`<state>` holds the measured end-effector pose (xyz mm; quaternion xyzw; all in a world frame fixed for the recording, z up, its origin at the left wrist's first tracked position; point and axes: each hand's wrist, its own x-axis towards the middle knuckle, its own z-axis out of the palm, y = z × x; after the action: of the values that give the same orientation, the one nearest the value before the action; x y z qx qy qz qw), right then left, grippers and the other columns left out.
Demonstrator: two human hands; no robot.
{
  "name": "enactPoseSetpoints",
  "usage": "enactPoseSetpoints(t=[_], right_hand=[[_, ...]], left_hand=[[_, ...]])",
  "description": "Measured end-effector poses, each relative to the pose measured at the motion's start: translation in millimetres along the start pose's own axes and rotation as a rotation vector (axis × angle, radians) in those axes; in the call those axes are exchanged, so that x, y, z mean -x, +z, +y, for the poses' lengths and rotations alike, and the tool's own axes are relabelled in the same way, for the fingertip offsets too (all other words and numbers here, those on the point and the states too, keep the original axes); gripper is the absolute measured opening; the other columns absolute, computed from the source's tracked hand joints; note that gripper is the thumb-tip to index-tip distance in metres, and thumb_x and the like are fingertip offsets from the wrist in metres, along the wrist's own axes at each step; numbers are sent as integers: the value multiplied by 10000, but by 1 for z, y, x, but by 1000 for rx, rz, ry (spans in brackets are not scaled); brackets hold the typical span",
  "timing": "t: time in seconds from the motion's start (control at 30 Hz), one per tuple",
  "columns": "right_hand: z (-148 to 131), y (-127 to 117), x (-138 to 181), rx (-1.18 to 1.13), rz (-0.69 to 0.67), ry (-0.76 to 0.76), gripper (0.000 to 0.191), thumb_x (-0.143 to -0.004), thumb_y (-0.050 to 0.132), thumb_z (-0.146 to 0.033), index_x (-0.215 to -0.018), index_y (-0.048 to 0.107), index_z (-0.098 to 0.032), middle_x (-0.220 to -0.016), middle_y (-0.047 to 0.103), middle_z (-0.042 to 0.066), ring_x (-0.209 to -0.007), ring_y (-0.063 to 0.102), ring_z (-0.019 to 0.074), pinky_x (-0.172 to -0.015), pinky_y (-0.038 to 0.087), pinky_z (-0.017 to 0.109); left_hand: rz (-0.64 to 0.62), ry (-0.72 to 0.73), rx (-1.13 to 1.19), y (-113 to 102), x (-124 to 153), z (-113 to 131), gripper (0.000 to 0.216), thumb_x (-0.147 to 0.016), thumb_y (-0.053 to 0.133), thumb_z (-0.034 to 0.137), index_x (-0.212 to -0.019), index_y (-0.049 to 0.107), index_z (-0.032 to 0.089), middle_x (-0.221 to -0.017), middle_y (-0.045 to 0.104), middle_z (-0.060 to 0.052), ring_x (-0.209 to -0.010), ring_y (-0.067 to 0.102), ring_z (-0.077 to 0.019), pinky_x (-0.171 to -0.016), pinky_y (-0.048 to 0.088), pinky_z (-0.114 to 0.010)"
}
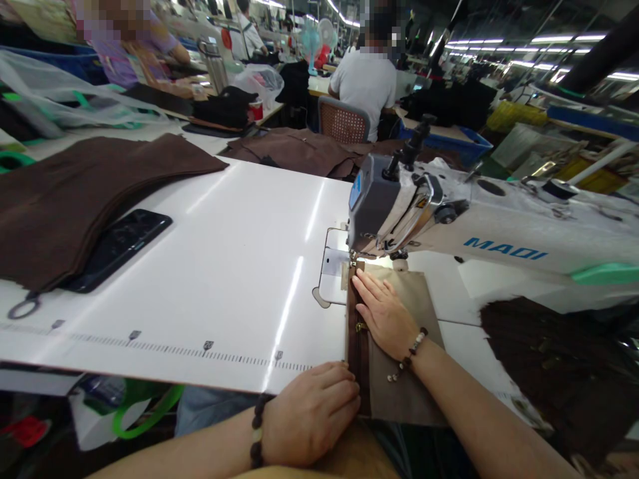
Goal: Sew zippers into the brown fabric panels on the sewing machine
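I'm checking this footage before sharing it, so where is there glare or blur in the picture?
Head view: streaks of glare cross the white tabletop; head view: the brown fabric at far right looks smeared; head view: the blue lettering on the sewing machine is readable, and the left hand and right hand look fairly clear.

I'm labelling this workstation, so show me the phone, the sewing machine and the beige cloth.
Phone [127, 245], head view: its uncovered part.
Sewing machine [504, 216], head view: its long arm.
Beige cloth [420, 299], head view: its upper right area.
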<state>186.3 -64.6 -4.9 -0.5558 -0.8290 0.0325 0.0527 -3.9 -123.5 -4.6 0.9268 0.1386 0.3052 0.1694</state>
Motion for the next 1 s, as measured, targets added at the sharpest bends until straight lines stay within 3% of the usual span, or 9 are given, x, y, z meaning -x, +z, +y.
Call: enactPoseSetpoints(t=[0.53, 1.0], right_hand=[[2, 5, 0, 30, 9, -5, 466, -907, 246, -245, -1353, 318, -132, -1428, 263, 45, -1304, 250, 190, -1042, 263, 439], [2, 9, 1, 41, 58, -26, 452, -905, 269, -242, -1337, 345, -129, -1405, 313, 89, -1290, 283, 200, -1031, 291, 446]], left_hand=[[29, 15, 30, 0, -1, -2, 389, -941, 209, 139, -863, 579, 48, -776, 594, -89, -830, 535, -167, -866, 440, -283], [-166, -7, -38, 4, 5, -7, 221, -933, 350, 198, -868, 554, 142, -806, 617, -64, -864, 562, -148, -871, 450, -269]])
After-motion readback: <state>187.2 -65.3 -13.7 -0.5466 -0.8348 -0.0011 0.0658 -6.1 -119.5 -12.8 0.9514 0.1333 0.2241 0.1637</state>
